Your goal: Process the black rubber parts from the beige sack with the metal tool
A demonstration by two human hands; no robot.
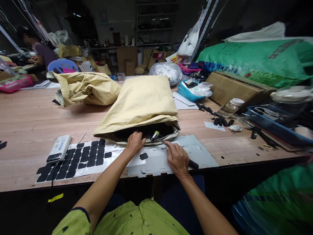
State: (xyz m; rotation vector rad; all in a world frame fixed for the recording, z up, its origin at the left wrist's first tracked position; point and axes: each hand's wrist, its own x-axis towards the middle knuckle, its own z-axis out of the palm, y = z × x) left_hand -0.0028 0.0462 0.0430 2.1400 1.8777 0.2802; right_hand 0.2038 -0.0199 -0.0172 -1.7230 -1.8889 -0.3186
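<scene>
Work at the table [26,114], seen from the worn camera. The sack [149,98], pale yellow, lies flat at the middle of the table, its open mouth facing the near edge. The left hand [135,142] is at this mouth; its fingertips are hidden in the dark opening, and whether they grip anything cannot be told. The right hand [178,159] is closed around the shaft of the hammer [155,135], whose head lies just right of the left hand, before the mouth; the black grip end points toward the near edge. Beneath the hammer, a grey board [200,151] reaches the near edge. To its left lies a sheet of black patches [91,153], with a white device [59,148] at the sheet's left end. A second sack [95,89] lies crumpled toward the far edge; a carton [236,89] stands near the far right corner.
</scene>
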